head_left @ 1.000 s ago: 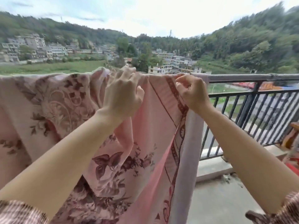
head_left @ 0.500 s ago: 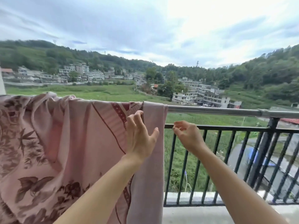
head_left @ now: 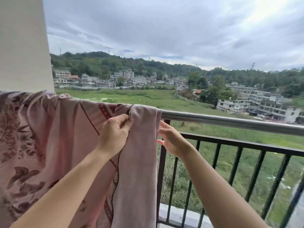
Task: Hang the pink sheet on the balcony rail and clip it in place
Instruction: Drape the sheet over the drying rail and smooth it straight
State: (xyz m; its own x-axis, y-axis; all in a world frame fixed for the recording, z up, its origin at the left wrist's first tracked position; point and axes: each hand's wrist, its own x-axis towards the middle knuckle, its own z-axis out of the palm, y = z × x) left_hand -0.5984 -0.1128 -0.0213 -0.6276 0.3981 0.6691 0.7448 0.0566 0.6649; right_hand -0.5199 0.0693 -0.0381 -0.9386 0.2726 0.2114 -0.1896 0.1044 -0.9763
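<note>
White wall pillar (head_left: 23,43) far left. Pink floral cotton sheet (head_left: 57,129) draped over the round steel balcony rail (head_left: 230,122), hanging down the near side. Left hand (head_left: 115,134) pinches a fold of sheet just below the rail, thumb and fingertips closed on the cloth. Right hand (head_left: 172,140) just right of it, fingers straight and spread, tips at the sheet's plain right edge, nothing held. Black metal balusters (head_left: 236,163) below and right of the fingers.
</note>
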